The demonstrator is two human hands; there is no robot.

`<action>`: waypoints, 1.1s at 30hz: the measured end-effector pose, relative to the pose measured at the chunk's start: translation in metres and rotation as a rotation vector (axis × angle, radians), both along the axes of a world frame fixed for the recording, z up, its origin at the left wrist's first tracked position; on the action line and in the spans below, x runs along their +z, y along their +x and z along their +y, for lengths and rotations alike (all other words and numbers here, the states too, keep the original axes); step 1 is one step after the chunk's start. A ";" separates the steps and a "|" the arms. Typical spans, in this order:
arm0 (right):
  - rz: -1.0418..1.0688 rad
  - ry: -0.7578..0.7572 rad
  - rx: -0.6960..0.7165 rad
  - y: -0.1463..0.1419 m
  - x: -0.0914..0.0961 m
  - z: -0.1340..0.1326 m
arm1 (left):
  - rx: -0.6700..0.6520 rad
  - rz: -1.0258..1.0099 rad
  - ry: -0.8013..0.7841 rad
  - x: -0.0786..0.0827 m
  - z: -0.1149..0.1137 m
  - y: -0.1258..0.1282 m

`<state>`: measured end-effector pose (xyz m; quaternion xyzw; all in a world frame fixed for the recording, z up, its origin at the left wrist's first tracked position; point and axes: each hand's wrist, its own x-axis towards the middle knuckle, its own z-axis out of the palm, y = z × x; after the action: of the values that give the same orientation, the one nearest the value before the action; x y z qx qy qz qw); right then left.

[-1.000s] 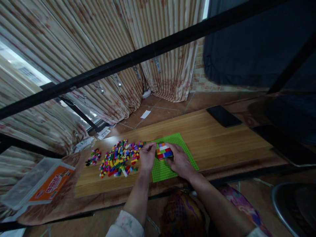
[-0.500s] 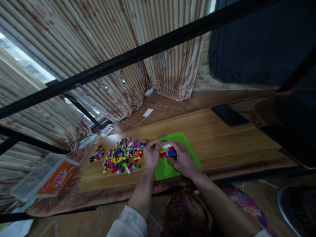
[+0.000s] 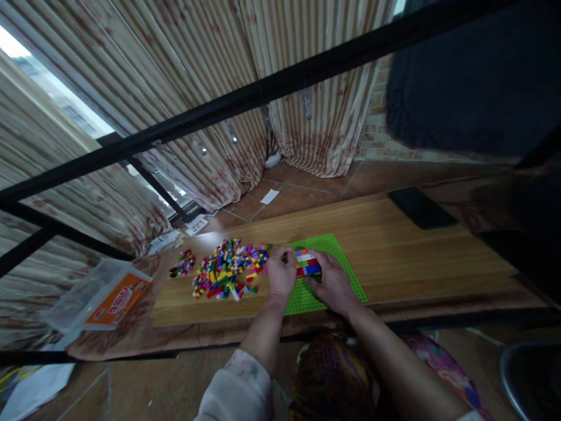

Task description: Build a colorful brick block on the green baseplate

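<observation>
My right hand [image 3: 333, 282] grips the right side of a block of joined toy bricks [image 3: 309, 268], coloured red, blue, white, green and orange. This block is over the green studded baseplate [image 3: 318, 241]. My left hand [image 3: 281, 273] is closed in a pinch at the block's left side, covering part of it. Whatever its fingertips hold, if anything, is hidden. Just left of that hand, a heap of loose toy bricks [image 3: 223, 270] in many colours is spread over the wooden board.
A smaller cluster of bricks [image 3: 183, 263] lies left of the heap. At the far left stands a clear plastic box [image 3: 81, 304] with an orange label. A black phone [image 3: 421, 207] rests on the wooden tabletop [image 3: 394, 251] at right. A dark metal bar [image 3: 197, 121] crosses beyond the table.
The view has shifted slightly, so everything appears farther right. My left hand has come closer to the brick block and now covers its left part. The right hand keeps its grip.
</observation>
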<state>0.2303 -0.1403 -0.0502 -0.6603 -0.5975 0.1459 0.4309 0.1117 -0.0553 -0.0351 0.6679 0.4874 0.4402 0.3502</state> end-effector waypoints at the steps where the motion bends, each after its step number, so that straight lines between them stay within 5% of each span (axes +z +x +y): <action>1: -0.005 -0.002 0.001 0.000 0.000 0.000 | 0.001 -0.009 -0.002 0.001 -0.001 0.000; 12: -0.061 0.043 0.018 0.005 -0.012 0.000 | 0.083 -0.252 -0.062 -0.004 0.008 -0.013; 17: -0.043 -0.011 0.022 0.006 -0.012 -0.001 | 0.130 -0.307 -0.084 -0.003 -0.012 -0.038; 26: -0.047 -0.010 0.064 0.013 -0.013 -0.002 | 0.342 -0.173 -0.106 0.004 -0.073 -0.136; 33: -0.029 0.073 -0.072 0.010 -0.001 -0.022 | 0.567 0.262 0.071 0.003 -0.054 -0.212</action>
<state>0.2400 -0.1627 -0.0510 -0.6671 -0.5844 0.0988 0.4513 -0.1001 -0.1095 -0.0325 0.5682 0.6794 0.4472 0.1244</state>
